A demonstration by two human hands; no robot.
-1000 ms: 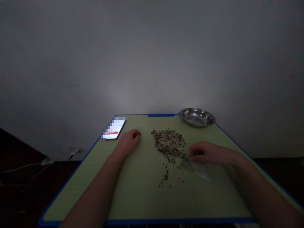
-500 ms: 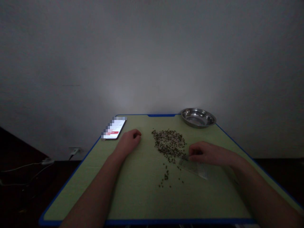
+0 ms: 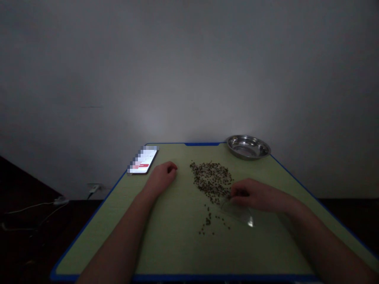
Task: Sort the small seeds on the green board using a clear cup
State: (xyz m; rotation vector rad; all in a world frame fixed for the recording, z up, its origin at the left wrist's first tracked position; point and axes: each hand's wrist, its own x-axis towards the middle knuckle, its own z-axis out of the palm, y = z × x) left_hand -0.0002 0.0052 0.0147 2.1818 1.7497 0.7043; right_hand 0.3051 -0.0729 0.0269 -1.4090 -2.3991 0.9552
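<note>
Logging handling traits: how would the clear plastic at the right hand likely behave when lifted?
The clear plastic is probably light and floppy, as it looks thin and see-through. Its bright glint hints at a slick, perhaps slippery surface.

Your left forearm (image 3: pixel 127 232), bare, reaches toward 1 o'clock, its wrist (image 3: pixel 147 192) nearly straight. The left hand (image 3: pixel 162 176) lies back up, fingers (image 3: pixel 171 164) curled in toward 3. Your right forearm (image 3: pixel 322 234), also bare, slants toward 10; the right hand (image 3: pixel 251 193) turns to 9, fingers bent toward the thumb (image 3: pixel 240 201). Whether those tips meet is too dark to tell.
</note>
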